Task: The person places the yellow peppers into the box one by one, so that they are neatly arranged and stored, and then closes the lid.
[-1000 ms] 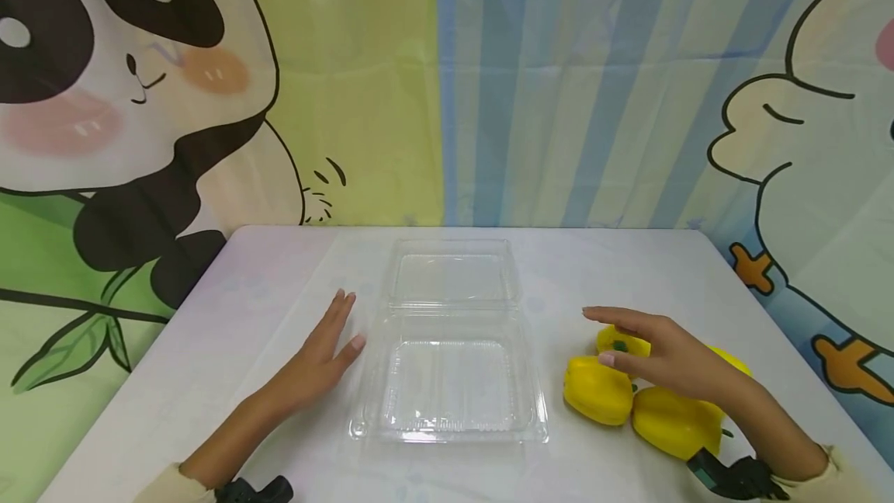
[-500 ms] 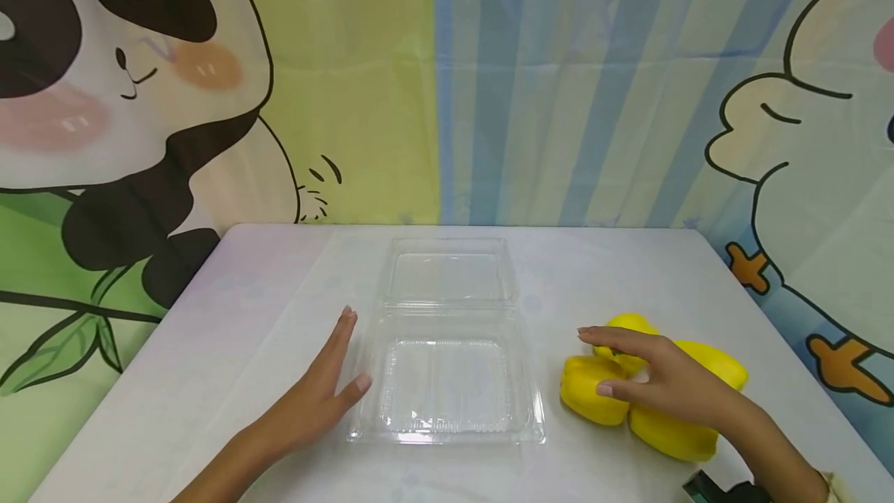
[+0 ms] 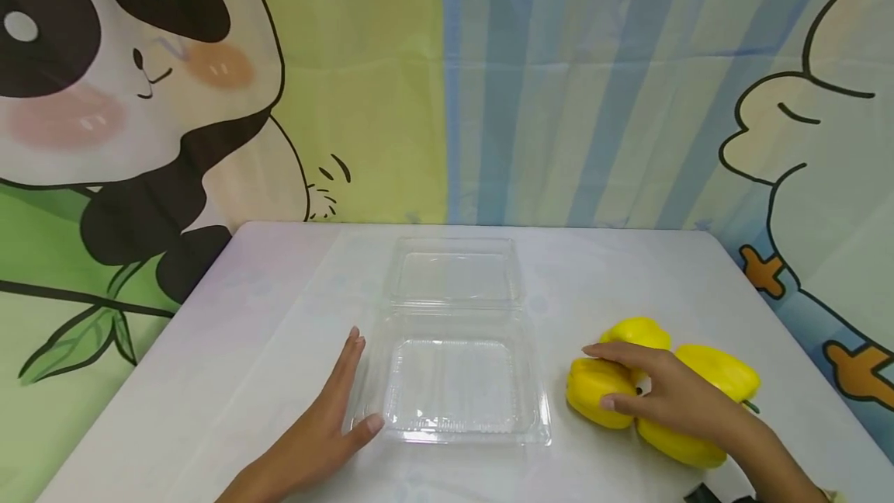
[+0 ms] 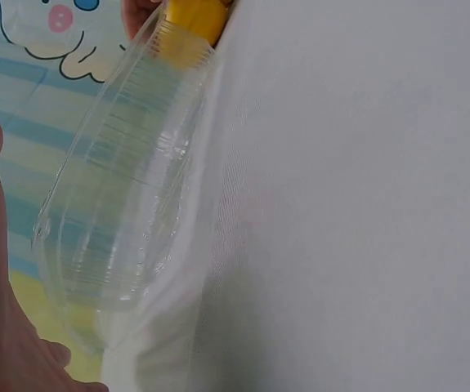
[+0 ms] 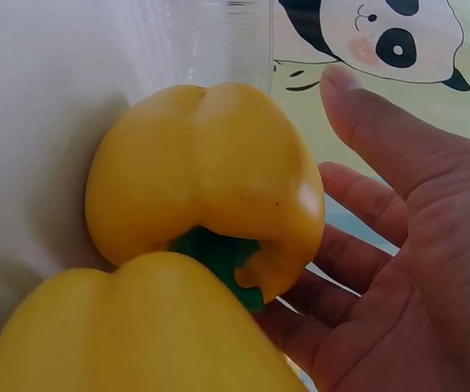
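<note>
A clear plastic clamshell container (image 3: pixel 450 379) lies in the middle of the table in the head view, its lid (image 3: pixel 457 274) folded back flat. Beside the base's left side is my left hand (image 3: pixel 321 421), fingers straight and thumb spread, holding nothing. To the right of the container, my right hand (image 3: pixel 667 390) hovers low over several yellow bell peppers. It reaches over the leftmost bell pepper (image 3: pixel 592 394). In the right wrist view, that pepper (image 5: pixel 202 171) shows its green stem, with the thumb (image 5: pixel 365 114) apart from it and the other fingers spread along its far side.
Close around the right hand are a front bell pepper (image 3: pixel 680 442), a back one (image 3: pixel 635 330) and a right one (image 3: pixel 722 371). The white table (image 3: pixel 279 332) meets a printed cartoon curtain (image 3: pixel 363 84) behind it.
My right hand has come down over the leftmost bell pepper. My left hand has slid nearer to me along the container's side. The container has stayed in place.
</note>
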The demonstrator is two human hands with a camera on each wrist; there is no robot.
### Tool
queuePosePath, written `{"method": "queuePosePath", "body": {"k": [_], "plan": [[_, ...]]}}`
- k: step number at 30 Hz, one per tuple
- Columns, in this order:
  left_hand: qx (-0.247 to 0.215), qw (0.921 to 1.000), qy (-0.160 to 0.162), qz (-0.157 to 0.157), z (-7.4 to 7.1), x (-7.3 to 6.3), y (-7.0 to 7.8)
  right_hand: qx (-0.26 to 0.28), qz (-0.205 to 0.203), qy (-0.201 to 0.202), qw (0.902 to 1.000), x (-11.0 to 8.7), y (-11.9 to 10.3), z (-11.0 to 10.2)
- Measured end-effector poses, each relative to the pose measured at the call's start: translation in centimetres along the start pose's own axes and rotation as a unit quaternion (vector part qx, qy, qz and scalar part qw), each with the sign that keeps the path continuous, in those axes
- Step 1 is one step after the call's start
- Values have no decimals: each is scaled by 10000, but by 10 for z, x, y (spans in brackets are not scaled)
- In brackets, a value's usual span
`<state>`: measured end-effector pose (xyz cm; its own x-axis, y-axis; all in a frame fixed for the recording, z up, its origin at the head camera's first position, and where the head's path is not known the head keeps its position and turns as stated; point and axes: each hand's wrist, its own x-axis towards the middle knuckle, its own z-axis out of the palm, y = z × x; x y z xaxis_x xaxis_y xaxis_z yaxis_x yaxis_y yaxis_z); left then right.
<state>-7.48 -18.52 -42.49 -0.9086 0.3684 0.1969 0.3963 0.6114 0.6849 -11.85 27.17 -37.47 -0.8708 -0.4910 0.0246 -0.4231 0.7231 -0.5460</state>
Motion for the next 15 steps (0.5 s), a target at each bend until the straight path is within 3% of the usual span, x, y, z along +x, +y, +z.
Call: {"method": "queuePosePath", "body": {"k": [7,15], "plan": [[-158,9998,82,-83,10,-5,2,-47,117,-23,9999,-3,2,3],[-115,9995,283,61,18,-2,4,24,385,-161,9991,-8,-2,3]]}}
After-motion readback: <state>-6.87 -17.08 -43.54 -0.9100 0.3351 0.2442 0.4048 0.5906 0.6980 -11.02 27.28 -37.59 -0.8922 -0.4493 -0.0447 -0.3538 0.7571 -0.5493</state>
